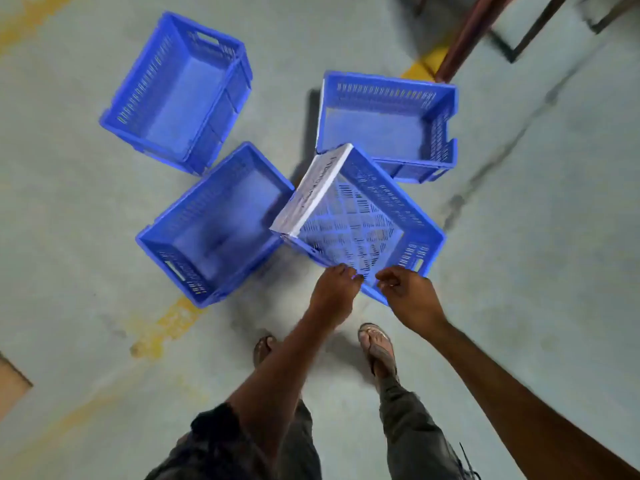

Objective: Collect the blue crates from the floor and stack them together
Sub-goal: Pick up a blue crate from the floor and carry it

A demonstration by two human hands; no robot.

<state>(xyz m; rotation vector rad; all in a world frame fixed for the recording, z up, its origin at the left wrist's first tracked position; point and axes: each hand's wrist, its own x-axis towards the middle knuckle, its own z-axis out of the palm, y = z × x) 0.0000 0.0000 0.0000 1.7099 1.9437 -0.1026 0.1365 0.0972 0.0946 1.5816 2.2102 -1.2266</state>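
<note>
Seen from the head camera, four blue crates sit close together on the grey floor (519,237), none yet stacked. Both of the person's hands reach down and forward to the nearest crate (356,220), the one with a white panel (311,192) along its far-left wall and a slotted bottom. It sits cornerwise to the person, one corner pointing back toward the sandalled feet (375,344), so its long sides run diagonally away rather than square to the body.

At that near corner, the left hand (334,292) has its fingers curled onto the rim on the left-hand side, while the right hand (412,299) is bent over the rim just beside it on the right. Whether either hand has fully closed its grip cannot be told through the blur; both look to be at the rim, neither clearly lifting.

To the left of the near crate, almost touching its panelled side, lies a second crate (214,226). Beyond the near crate, its far corner overlapping it in view, stands a third crate (384,123). A fourth crate (176,91) lies farther off, beyond the second.

Judging by the layout, the hands are equally near, and the second crate is the shortest carry.
</note>
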